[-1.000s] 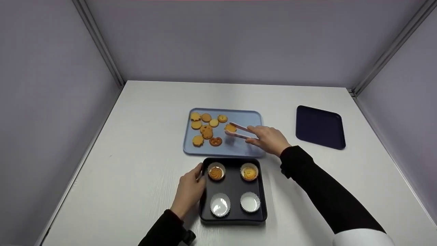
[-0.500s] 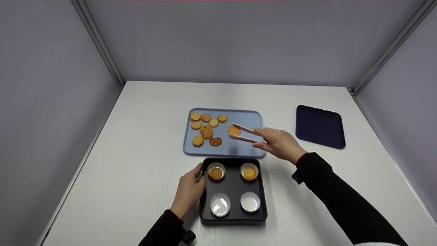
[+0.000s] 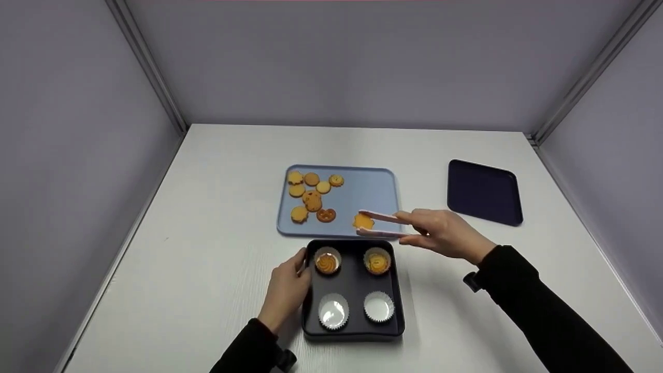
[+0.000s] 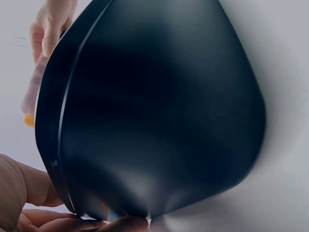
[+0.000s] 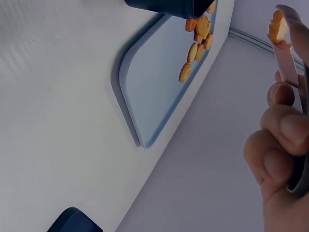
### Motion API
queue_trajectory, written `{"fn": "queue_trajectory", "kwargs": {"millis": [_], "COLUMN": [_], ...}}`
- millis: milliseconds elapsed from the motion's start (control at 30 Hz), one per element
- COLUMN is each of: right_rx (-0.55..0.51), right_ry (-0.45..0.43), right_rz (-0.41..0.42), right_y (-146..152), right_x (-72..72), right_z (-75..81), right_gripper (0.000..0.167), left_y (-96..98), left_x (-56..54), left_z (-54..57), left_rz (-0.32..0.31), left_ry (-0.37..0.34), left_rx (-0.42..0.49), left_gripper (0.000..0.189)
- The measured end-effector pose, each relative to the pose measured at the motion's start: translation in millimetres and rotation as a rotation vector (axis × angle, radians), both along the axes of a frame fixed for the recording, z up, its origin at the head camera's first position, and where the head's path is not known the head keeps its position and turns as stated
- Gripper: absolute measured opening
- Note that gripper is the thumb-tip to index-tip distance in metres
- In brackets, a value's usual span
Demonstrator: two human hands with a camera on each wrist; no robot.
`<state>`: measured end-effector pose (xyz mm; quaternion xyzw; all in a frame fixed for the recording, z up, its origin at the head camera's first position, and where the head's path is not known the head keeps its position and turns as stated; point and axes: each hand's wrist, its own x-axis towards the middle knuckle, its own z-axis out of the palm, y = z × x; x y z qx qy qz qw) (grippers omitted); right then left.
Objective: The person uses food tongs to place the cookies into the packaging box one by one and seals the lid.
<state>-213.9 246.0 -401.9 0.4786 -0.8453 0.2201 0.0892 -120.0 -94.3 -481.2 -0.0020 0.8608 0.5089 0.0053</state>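
Head view: the right hand [image 3: 440, 232], fingers pinched on tongs [image 3: 380, 233], has swung a cookie [image 3: 363, 221] toward twelve o'clock of the dark pan [image 3: 356, 286], mid-carry I'd say; the left hand [image 3: 288, 288] stays put. Left wrist: its fingers grip the pan's wall. Right wrist: tongs clamp the cookie.

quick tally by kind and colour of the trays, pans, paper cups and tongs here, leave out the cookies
Light blue tray: 1
Dark blue tray: 1
Black pan: 1
White paper cups: 4
Pale pink tongs: 1
Total: 8
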Motion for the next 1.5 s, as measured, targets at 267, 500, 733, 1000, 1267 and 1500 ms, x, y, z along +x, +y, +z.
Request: {"fn": "queue_trajectory", "kwargs": {"millis": [267,500,733,1000,1267,1500], "right_rx": [0.062,0.236,0.36,0.423,0.501,0.528], "right_ry": [-0.108,-0.262,-0.377,-0.482,-0.517,-0.492], "right_rz": [0.098,0.094,0.101,0.106,0.065,0.083], "right_y": [8,6,0,-2,-4,-7], "right_x": [17.0,31.3,37.4,38.6,41.0,43.3], "right_z": [15.4,28.8,32.7,30.3,23.8,20.7], "right_gripper": [0.041,0.034,0.029,0.02,0.018,0.017], "left_y": [0.0,-0.8,-1.0,-1.3,-1.5,-1.3], "left_x": [0.0,0.8,1.1,0.6,0.4,1.3], "left_z": [0.4,-1.1,-0.6,-0.4,-0.1,0.3], "left_rz": [-0.007,-0.015,-0.02,-0.009,-0.01,-0.011], "left_ry": [0.013,0.025,0.017,0.007,-0.008,0.0], "left_rx": [-0.007,-0.011,-0.012,-0.01,0.0,0.005], "left_gripper": [0.05,0.05,0.05,0.05,0.051,0.05]}}
